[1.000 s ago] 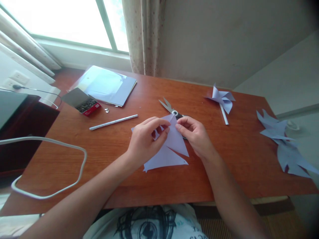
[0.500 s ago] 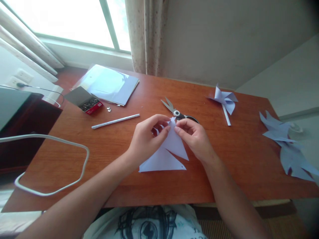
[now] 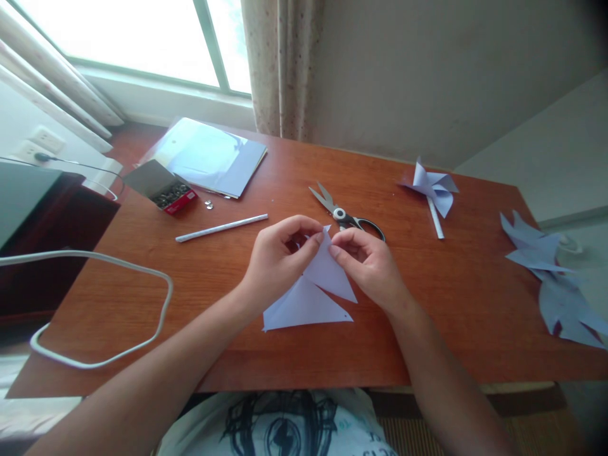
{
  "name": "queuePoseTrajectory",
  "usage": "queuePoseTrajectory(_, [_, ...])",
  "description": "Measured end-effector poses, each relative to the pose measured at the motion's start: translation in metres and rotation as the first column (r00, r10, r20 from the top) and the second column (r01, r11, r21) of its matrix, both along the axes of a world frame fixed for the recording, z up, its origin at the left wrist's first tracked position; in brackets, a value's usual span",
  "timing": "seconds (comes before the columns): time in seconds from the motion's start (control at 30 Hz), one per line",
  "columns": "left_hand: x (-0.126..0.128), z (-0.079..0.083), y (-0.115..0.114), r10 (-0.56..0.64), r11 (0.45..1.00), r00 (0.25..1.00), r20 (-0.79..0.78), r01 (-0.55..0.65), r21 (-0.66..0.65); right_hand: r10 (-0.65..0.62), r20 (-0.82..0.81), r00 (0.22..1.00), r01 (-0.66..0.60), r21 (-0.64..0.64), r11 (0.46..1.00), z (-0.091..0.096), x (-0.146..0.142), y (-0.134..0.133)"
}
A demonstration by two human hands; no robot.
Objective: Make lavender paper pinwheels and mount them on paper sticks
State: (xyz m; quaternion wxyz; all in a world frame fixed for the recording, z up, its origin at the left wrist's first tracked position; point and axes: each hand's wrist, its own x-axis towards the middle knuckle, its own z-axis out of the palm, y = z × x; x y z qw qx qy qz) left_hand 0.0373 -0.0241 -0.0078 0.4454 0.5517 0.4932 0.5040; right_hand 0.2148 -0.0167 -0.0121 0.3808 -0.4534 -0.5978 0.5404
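A white paper sheet (image 3: 308,306), cut into triangular flaps, is between my hands near the table's front edge. My left hand (image 3: 280,256) pinches its upper tip between thumb and fingers. On the other side of that tip, my right hand (image 3: 370,263) has thumb and forefinger closed on the paper's right edge. The lower flaps spread out below my fingers, and a small dark dot shows at one corner. Just beyond my hands lie scissors (image 3: 341,214) with black and white handles, their blades apart. To the left rests a thin rolled paper stick (image 3: 221,228).
On the wooden table (image 3: 228,354), an open red box (image 3: 178,199) of small metal pieces stands left, with loose pieces (image 3: 209,204) beside it. Behind it are folders (image 3: 204,155). A paper pinwheel (image 3: 432,190) and cut papers (image 3: 565,304) lie right. A white cable (image 3: 166,304) loops left.
The view has shifted slightly. My left fingers have closed further over the paper's tip, while both hands stay at nearly the same spot.
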Motion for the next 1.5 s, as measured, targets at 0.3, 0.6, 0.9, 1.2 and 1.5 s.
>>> queuePoseTrajectory(0.3, [-0.001, -0.002, 0.0, 0.0, 1.0, 1.0, 0.009, 0.0, 0.004, 0.018, 0.057, 0.998, -0.02, 0.039, 0.999, 0.001, 0.001, -0.001])
queuePoseTrajectory(0.6, [-0.002, 0.001, -0.001, 0.007, 1.0, 0.999, -0.032, -0.007, 0.005, 0.022, 0.085, 0.996, -0.026, 0.044, 0.999, 0.005, -0.001, -0.002])
queuePoseTrajectory(0.9, [-0.001, 0.001, -0.001, -0.072, 0.997, 0.995, -0.063, 0.073, 0.008, -0.029, 0.022, 0.999, 0.028, 0.043, 0.999, 0.004, -0.001, -0.001])
queuePoseTrajectory(1.2, [0.0, 0.001, -0.002, -0.063, 0.996, 0.968, -0.242, 0.076, 0.042, -0.238, 0.183, 0.954, 0.15, 0.398, 0.905, 0.011, -0.001, -0.003])
queuePoseTrajectory(1.5, [0.001, 0.002, -0.003, -0.092, 0.993, 0.953, -0.288, 0.111, 0.051, -0.283, 0.276, 0.919, 0.039, 0.65, 0.759, 0.011, 0.0, -0.003])
